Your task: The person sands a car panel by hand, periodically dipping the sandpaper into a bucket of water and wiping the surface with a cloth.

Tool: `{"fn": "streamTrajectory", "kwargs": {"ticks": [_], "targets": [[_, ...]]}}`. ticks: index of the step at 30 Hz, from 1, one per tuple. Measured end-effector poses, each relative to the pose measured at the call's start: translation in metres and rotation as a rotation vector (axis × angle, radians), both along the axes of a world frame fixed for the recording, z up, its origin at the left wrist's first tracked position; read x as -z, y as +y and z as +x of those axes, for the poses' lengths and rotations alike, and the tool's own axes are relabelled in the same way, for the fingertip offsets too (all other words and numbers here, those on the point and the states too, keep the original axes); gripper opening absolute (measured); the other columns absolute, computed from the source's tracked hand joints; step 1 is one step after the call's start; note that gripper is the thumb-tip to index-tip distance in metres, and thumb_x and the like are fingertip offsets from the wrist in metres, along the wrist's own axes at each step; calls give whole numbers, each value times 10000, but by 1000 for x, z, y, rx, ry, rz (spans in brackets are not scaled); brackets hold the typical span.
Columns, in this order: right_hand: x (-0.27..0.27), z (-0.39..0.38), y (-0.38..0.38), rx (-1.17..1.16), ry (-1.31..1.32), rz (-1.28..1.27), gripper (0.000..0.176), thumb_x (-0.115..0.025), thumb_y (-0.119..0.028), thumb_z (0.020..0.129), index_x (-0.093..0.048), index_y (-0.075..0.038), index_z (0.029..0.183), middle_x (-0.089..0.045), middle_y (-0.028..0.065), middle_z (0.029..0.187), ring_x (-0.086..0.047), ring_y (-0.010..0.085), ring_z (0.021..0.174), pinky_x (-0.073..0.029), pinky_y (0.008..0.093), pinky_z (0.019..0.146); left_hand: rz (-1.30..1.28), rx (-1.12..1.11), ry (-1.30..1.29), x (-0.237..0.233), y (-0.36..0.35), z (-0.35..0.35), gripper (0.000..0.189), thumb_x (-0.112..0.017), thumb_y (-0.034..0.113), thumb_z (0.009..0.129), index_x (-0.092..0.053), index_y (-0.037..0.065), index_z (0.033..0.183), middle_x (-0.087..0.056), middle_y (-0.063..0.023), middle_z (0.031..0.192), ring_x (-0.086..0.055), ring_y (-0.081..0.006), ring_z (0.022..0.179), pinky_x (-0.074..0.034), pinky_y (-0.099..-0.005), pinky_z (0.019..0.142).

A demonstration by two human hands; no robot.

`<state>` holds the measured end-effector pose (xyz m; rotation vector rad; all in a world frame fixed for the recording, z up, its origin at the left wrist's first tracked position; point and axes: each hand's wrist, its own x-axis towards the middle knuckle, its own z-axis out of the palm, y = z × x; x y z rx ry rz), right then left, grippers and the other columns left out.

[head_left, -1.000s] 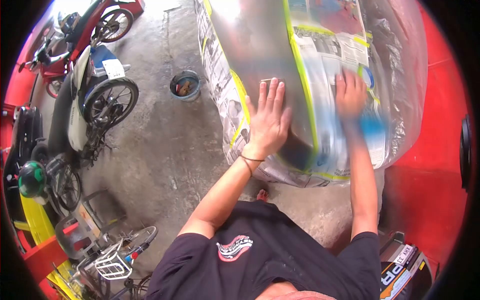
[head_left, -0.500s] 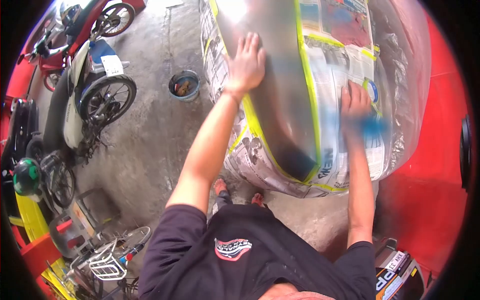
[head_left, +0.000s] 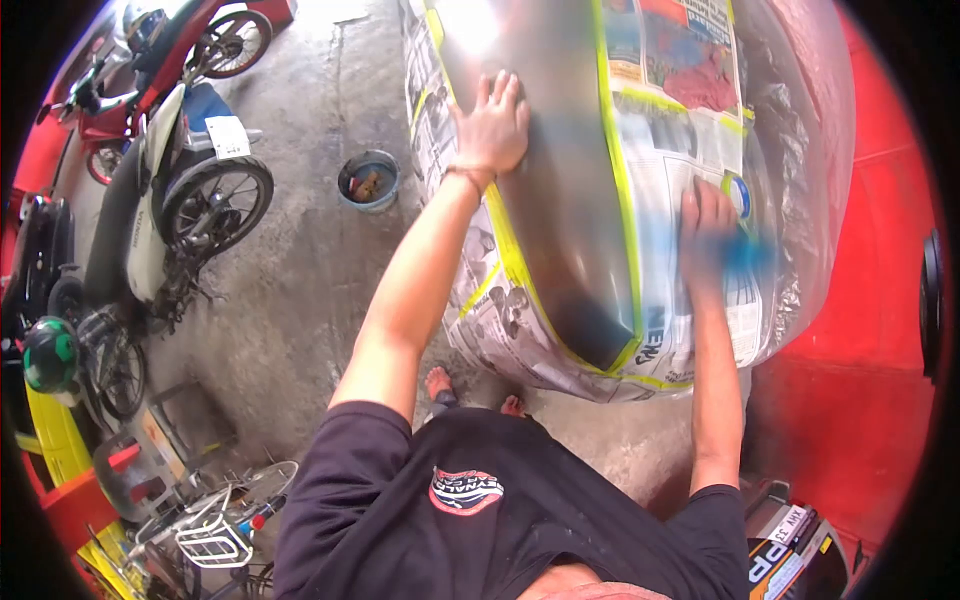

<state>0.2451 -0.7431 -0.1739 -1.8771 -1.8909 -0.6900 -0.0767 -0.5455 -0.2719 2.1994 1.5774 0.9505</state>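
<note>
A curved, glossy dark panel (head_left: 570,190) is bordered by yellow-green masking tape (head_left: 622,200). My left hand (head_left: 492,125) rests on its left side, palm down with fingers spread. Newspaper sheets (head_left: 655,190) cover the surface right of the panel. On that paper lies my right hand (head_left: 706,225), fingers stretched forward and its wrist area smeared by blur. A blurred blue patch (head_left: 748,252) shows beside it. Just beyond the right fingertips sits a tape roll with a blue core (head_left: 738,194). Clear plastic sheeting (head_left: 800,190) wraps the covered body's right side.
A bucket (head_left: 368,181) with something brown inside stands on the concrete floor (head_left: 300,270). Motorcycles (head_left: 150,210), a green-and-black helmet (head_left: 50,353) and a bicycle (head_left: 215,540) line the left. A red surface (head_left: 890,290) borders the right; a dark box (head_left: 795,550) is at lower right.
The view has shifted slightly, so the covered panel appears a little lower. Both hands remain at nearly the same spots on the surface.
</note>
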Motion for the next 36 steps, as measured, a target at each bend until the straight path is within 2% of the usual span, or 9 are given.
{"fn": "streamTrajectory", "kwargs": {"ticks": [9, 11, 15, 20, 22, 24, 27, 33, 36], "targets": [[0, 30, 6, 187, -21, -55, 396, -580, -319, 1165, -717, -59, 1430, -720, 157, 1425, -646, 354, 1338, -464, 481, 1188, -68, 30, -49, -9, 29, 4, 641, -420, 417, 1163, -393, 124, 1731, -362, -74, 1828, -250, -386, 1708, -197, -840, 1267], [-15, 53, -3, 42, 621, -169, 431, -545, -336, 1194, -701, -53, 1478, -709, 115, 1483, -665, 279, 1345, -485, 441, 1172, -52, 87, -93, 3, -9, 8, 643, -423, 415, 1164, -391, 111, 1730, -354, -91, 1830, -246, -382, 1711, -195, -841, 1263], [-53, 66, -46, -52, 1266, 115, 484, -539, -364, 1204, -678, -10, 1504, -691, 140, 1504, -649, 218, 1400, -479, 387, 1200, -62, 146, -188, 12, -107, 3, 661, -419, 413, 1176, -359, 89, 1749, -319, -135, 1843, -221, -364, 1727, -138, -829, 1271], [-21, 26, -125, 239, 521, 62, 420, -572, -258, 1163, -674, 16, 1465, -694, 223, 1474, -623, 389, 1393, -432, 470, 1224, 108, 63, 11, 13, -41, 11, 579, -422, 355, 1187, -444, 99, 1705, -352, -131, 1830, -299, -411, 1694, -206, -842, 1243], [-9, 15, -137, 151, 440, -23, 405, -562, -256, 1169, -679, -4, 1463, -694, 214, 1460, -597, 404, 1402, -406, 473, 1243, 148, 5, 138, 14, -52, 23, 543, -444, 321, 1177, -497, 75, 1658, -361, -157, 1820, -321, -431, 1680, -232, -837, 1237], [-4, 2, -138, 104, 450, -18, 401, -550, -254, 1173, -683, -13, 1465, -698, 206, 1456, -590, 401, 1407, -403, 480, 1243, 112, 5, -83, 13, -112, 32, 663, -469, 327, 1172, -305, 105, 1776, -278, -151, 1856, -277, -415, 1701, -215, -798, 1274], [-6, -12, -130, 93, 402, 62, 391, -529, -240, 1181, -692, -26, 1464, -704, 190, 1446, -584, 394, 1404, -400, 494, 1236, -59, 59, -169, 10, -181, 28, 750, -499, 390, 1152, -268, 59, 1785, -271, -181, 1855, -248, -419, 1711, -91, -767, 1315], [-6, -23, -134, 121, 304, 165, 398, -499, -233, 1191, -686, -7, 1461, -707, 180, 1437, -572, 386, 1406, -391, 515, 1226, -182, -6, -65, -13, -30, 8, 705, -358, 456, 1191, -270, 77, 1779, -234, -110, 1874, -191, -397, 1726, -183, -807, 1290], [-6, -21, -136, 150, 317, 156, 404, -491, -233, 1193, -680, -3, 1467, -692, 191, 1458, -564, 385, 1418, -386, 515, 1232, -61, 28, -182, 19, -27, 14, 705, -404, 418, 1181, -288, 45, 1767, -245, -167, 1862, -216, -424, 1714, -176, -806, 1287]]}}
